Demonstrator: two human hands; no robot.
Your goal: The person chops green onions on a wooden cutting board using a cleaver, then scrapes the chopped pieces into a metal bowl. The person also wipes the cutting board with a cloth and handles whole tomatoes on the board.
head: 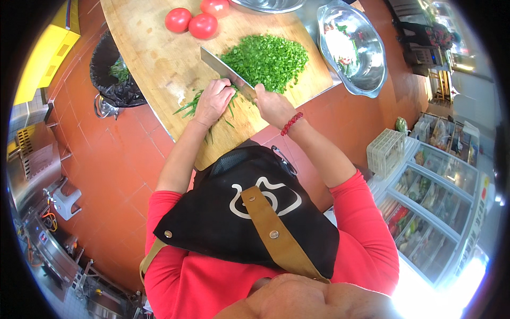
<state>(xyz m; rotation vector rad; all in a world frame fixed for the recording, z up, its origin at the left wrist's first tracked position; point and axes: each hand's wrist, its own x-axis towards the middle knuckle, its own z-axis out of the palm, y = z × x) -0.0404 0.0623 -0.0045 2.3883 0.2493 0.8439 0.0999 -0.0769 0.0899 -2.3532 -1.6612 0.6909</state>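
My right hand (274, 104) is closed round the handle end of a broad-bladed cleaver (227, 72), which stands on edge over a wooden cutting board (147, 52). Just left of the blade, my left hand (215, 99) presses down on long green stalks (191, 107), probably scallions, with fingers curled; their ends stick out on both sides of the hand. A large heap of finely chopped greens (267, 62) lies against the blade's far side. Three red tomatoes (203, 26) sit farther back on the board.
Right of the board stands a clear bowl (370, 56) with food in it; part of a metal bowl (271, 4) shows at the top. A black-lined bin (105, 60) is at the left. A glass-topped display fridge (434, 199) stands at the right. Another person (426, 34) is at the far upper right.
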